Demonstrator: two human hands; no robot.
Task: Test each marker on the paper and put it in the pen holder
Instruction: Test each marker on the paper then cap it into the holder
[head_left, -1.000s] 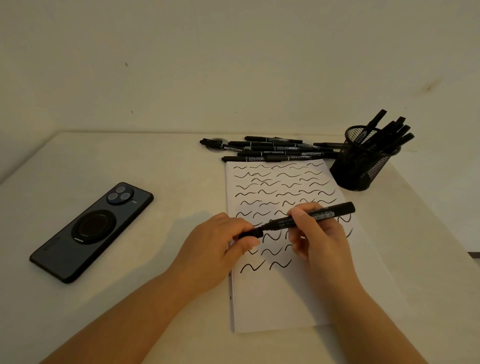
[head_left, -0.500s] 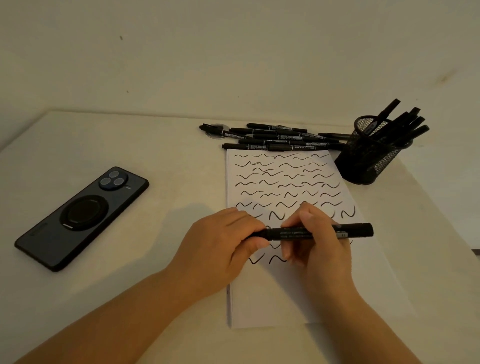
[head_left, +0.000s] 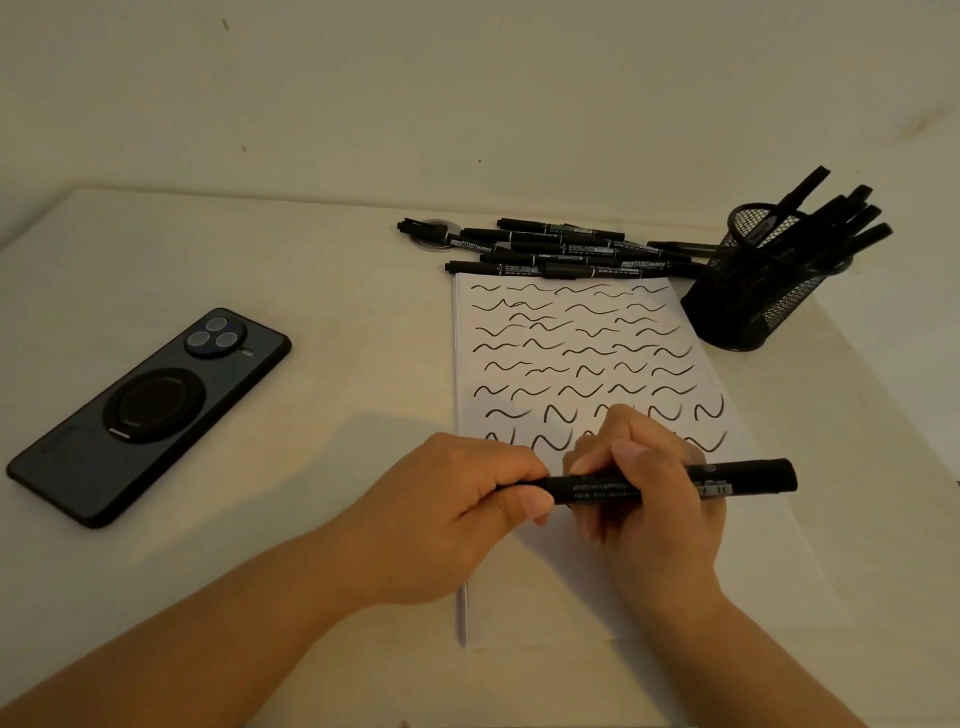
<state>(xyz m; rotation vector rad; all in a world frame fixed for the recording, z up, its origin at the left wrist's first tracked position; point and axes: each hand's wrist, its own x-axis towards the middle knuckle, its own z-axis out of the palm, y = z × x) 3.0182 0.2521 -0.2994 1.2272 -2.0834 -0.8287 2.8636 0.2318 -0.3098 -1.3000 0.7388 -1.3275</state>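
Marker (head_left: 670, 482) is pinched from both ends right now: the left hand (head_left: 467, 512) has its thumb and fingers closed on the left tip end, where the cap would sit, and the right hand (head_left: 654, 493) is wrapped around the middle of the barrel, so both hands are clamped on the same pen. It's lying about level, just above the lower half of the paper (head_left: 587, 374), with the fat right end poking out past the right knuckles. Compared with a second ago, the pen was tilted up toward the right with the left hand only at the very tip; now it has flattened out and dropped a bit lower over the sheet, and the left fingers look tighter on that end. Can't honestly tell if the cap is going on or coming off, the fingers hide the joint. My guess is capping after a test, since the squiggles already run down to right where the hands are. If so, the next stop is the pen holder (head_left: 748, 291) at the far right corner of the sheet, already stuffed with leaning markers. Further out, a pile of untested markers (head_left: 550, 249) lies along the top edge of the paper, so plenty left, and a phone (head_left: 150, 410) sits well off to the left.
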